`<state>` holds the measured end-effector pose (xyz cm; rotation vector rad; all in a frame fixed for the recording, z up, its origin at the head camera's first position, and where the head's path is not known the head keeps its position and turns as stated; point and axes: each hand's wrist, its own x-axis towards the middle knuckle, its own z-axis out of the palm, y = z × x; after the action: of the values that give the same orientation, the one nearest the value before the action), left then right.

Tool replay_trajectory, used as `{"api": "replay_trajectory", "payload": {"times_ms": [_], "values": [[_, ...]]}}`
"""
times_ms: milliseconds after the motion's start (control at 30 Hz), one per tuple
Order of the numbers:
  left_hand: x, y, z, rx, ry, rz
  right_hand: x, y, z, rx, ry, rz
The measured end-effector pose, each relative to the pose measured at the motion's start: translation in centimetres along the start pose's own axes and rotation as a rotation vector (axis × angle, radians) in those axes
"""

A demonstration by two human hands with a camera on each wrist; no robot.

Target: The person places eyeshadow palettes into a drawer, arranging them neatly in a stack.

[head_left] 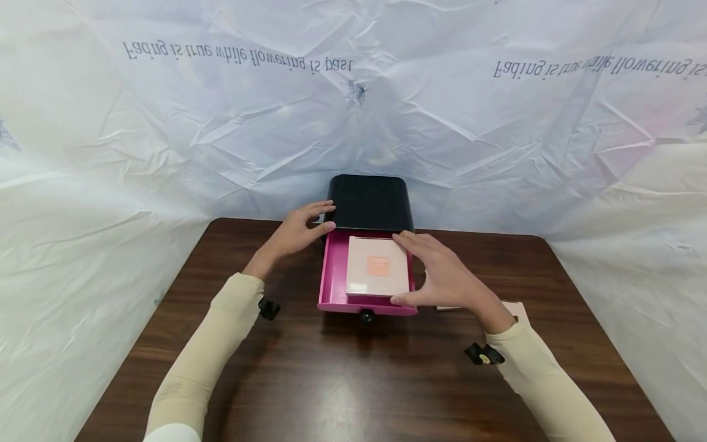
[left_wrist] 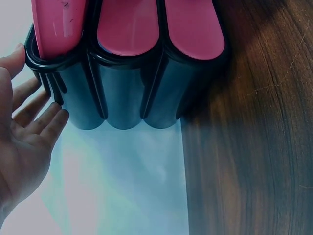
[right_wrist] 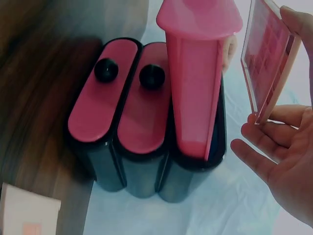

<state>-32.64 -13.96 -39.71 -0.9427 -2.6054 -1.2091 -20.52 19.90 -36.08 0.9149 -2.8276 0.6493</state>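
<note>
A black mini drawer cabinet stands at the back of the table, its top pink drawer pulled out. Over that drawer is a flat square case, pale pink on top with an orange square label. My right hand holds it by its right edge, thumb at the front and fingers at the back. The right wrist view shows the underside of the case, glossy with a faint grid; it is tilted above the drawer. My left hand touches the cabinet's left side with loosely extended fingers.
Two lower pink drawers with black knobs are pushed in. A pale box with an orange label lies on the brown table to the right, partly behind my right wrist. White printed sheeting hangs behind the table.
</note>
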Motion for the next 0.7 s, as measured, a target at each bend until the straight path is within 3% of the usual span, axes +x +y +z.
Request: {"api": "replay_trajectory", "payload": {"times_ms": [233,700], "values": [[0.1,-0.2,0.1,0.007,0.003,0.016,1.8,-0.9,1.0,0.018,-0.043,0.011],[-0.1,-0.1,0.0,0.021,-0.003,-0.013,3.4,-1.2,2.1,-0.071,-0.082,-0.032]]}}
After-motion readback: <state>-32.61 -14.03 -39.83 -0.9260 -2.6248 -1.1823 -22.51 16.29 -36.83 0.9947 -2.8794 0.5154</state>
